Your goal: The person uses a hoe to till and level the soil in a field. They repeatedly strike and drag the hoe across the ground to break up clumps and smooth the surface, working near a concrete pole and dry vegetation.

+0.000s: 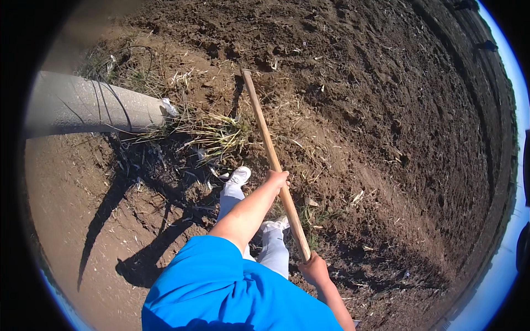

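A long wooden tool handle (263, 132) runs from near my body toward the soil; its working head (240, 76) is dark and hard to make out. My left hand (277, 180) is closed round the middle of the handle. My right hand (313, 268) grips it near the lower end. Just left of the tool, green and straw-coloured grass tufts (221, 135) grow at the base of a concrete pole (88, 102). Below my arms are my legs in pale trousers and white shoes (239, 176).
Tilled dark soil (397, 110) spreads to the right, out to the horizon. Paler trodden earth (72, 193) lies at the left under my shadow (138, 265). Dry stalks and white scraps are scattered round the pole's foot, with thin dark strands across the pole.
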A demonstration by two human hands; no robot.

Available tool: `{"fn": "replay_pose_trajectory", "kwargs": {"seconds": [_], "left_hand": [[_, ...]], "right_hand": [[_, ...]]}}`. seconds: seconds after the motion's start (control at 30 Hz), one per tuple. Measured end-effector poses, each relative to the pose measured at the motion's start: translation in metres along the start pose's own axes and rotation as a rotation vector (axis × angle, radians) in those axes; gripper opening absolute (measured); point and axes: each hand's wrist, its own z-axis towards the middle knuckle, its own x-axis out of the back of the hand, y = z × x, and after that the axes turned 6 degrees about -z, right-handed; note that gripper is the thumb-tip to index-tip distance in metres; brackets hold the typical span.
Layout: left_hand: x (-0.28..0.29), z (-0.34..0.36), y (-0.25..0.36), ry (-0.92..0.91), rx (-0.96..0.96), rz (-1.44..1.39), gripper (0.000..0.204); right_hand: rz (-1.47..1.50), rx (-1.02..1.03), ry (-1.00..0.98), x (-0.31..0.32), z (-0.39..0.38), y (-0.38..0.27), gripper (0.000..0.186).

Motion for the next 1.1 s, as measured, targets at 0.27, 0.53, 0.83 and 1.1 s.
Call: {"fn": "replay_pose_trajectory", "kwargs": {"seconds": [0.27, 0.53, 0.83, 1.1], "left_hand": [[0.007, 0.019, -0.021, 0.013, -0.015, -0.067, 0.019], [0.012, -0.100, -0.132, 0.000, 0.065, 0.043, 0.020], [0.050, -0.154, -0.219, -0.021, 0.457, -0.140, 0.014], [0.040, -0.060, -0.008, -0.073, 0.003, -0.271, 0.021]], "right_hand": [[-0.049, -0.047, 0.008, -0.001, -0.100, 0.084, 0.030], [-0.105, -0.240, -0.032, -0.097, -0.181, 0.263, 0.060], [-0.061, -0.298, 0.178, -0.194, -0.231, 0.344, 0.034], [0.028, 0.025, 0.359, -0.136, -0.042, 0.171, 0.024]]}}
